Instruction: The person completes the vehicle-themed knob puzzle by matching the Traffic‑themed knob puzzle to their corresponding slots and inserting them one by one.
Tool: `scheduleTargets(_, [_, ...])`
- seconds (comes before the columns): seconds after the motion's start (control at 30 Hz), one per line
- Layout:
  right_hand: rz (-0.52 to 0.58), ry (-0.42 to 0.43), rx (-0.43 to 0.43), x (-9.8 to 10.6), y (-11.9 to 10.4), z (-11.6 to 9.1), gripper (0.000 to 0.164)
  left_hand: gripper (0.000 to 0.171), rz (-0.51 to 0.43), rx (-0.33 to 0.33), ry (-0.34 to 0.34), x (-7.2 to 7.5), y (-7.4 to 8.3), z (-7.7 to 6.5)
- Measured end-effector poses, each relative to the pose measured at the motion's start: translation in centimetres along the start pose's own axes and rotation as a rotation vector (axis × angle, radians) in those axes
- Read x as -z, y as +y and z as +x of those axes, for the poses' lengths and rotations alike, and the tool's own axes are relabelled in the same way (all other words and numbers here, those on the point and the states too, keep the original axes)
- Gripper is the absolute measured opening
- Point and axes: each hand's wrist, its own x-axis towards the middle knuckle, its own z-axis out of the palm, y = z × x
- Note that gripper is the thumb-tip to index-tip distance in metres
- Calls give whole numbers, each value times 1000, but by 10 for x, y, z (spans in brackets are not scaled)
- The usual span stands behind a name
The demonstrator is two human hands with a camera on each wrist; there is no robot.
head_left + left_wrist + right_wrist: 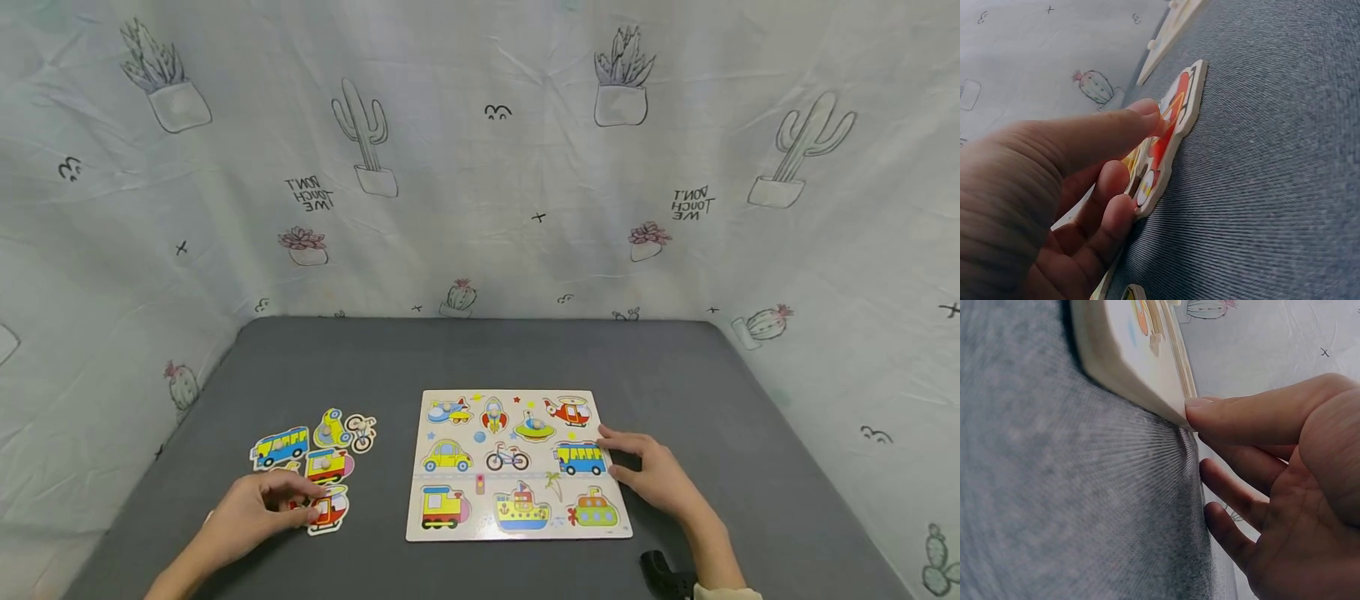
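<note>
My left hand (pixel 251 512) pinches a red helicopter puzzle piece (pixel 335 512) between thumb and fingers. In the left wrist view the piece (pixel 1179 119) stands tilted on edge in the picture, with the thumb tip at its red knob. My right hand (pixel 660 475) touches the right edge of the wooden puzzle board (pixel 480 500), near its printed bus. Close up, the right thumb (pixel 1241 419) lies against the board's edge (pixel 1135 384), with the other fingers loosely extended. The board shows vehicle pictures, a helicopter at its top right.
Beside the left hand lie several loose pieces: a blue bus (pixel 281 447), a yellow scooter (pixel 332 428), a bicycle (pixel 362 433) and a train (pixel 328 467). A black object (pixel 663 575) is by the right wrist. A patterned curtain (pixel 480 167) surrounds the grey table (pixel 510 354).
</note>
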Motion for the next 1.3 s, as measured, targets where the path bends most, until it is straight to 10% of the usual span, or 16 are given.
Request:
scheduleTargets(0.63, [-1, -7, -20, -2, -2, 1, 41, 18, 89, -126, 74, -7, -1, -2])
scheduleTargets(1.3, [-14, -4, -17, -1, -2, -1, 42, 18, 74, -15, 57, -7, 6, 0])
